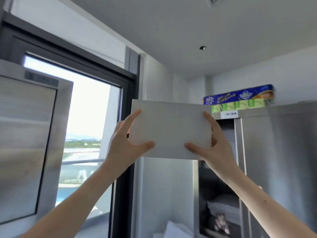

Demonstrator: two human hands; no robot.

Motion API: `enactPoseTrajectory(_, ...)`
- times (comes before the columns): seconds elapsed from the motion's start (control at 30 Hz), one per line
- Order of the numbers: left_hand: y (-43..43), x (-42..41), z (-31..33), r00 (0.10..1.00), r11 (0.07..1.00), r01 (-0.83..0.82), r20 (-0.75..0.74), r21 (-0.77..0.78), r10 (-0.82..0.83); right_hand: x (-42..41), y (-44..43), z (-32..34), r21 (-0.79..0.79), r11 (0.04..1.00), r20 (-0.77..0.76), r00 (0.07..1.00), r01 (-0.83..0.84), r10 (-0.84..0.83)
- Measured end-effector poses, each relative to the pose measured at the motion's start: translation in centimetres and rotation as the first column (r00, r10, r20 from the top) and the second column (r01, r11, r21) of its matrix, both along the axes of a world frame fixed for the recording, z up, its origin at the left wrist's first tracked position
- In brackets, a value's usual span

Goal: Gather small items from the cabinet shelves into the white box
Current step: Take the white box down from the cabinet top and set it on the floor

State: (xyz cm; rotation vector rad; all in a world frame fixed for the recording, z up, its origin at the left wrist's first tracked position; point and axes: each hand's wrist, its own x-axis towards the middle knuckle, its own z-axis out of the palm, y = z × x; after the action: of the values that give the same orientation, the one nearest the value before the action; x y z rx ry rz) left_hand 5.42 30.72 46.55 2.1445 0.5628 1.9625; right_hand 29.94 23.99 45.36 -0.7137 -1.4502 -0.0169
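You hold the white box [170, 129] raised high in front of you with both arms stretched upward, its broad, flat face turned toward the camera. The face is plain and unmarked, a matte off-white with crisp straight edges and square corners, wider than it is tall and slightly tilted, the left end higher. Your left hand [127, 143] clamps the box's left end, thumb pressed against the lower front and forefinger running up the left edge. Your right hand [211, 143] grips the right end the same way, thumb on the lower front and forefinger up the right edge; the other fingers of both hands are hidden behind the box. The box sits between a large window [89, 127] on the left and a stainless steel cabinet [277, 152] on the right, whose open interior shows dimly behind your right arm. On top of the cabinet rests a blue and green pack of tissues [239, 98], just beyond the box's upper right corner. A steel door [27, 143] stands open at far left.
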Motion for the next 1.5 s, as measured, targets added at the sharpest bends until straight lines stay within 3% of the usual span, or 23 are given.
enactPoseTrajectory(0.27, -3.7, 0.1, -13.3, 0.981, 0.948, 0.112, -0.12, -0.297, -0.153, -1.3, -8.4, -13.0, -0.308, 0.94, -0.054, 0.984, 0.145, -0.169)
enactPoseTrajectory(0.47, -7.6, 2.1, -22.4, 0.933, 0.872, 0.117, -0.247, -0.475, -0.26, -0.8, -15.6, -22.5, -0.496, 0.825, -0.072, 0.934, 0.27, -0.349)
enactPoseTrajectory(0.7, -13.5, 8.6, -31.2, 0.812, 0.75, 0.212, -0.314, -0.627, -0.492, 1.9, -25.7, -31.7, -0.66, 0.66, -0.114, 0.821, 0.359, -0.56)
enactPoseTrajectory(0.93, -20.4, 17.5, -37.1, 0.66, 0.611, 0.297, -0.305, -0.734, -0.687, 6.2, -35.6, -36.6, -0.763, 0.491, -0.122, 0.652, 0.42, -0.748)
enactPoseTrajectory(1.17, -28.4, 27.2, -41.6, 0.573, 0.518, 0.32, -0.273, -0.794, -0.772, 13.6, -44.6, -40.4, -0.811, 0.446, -0.169, 0.578, 0.378, -0.798)
enactPoseTrajectory(1.5, -40.0, 41.6, -45.7, 0.614, 0.496, 0.183, -0.296, -0.849, -0.732, 29.1, -55.4, -44.0, -0.862, 0.423, -0.185, 0.605, 0.278, -0.774)
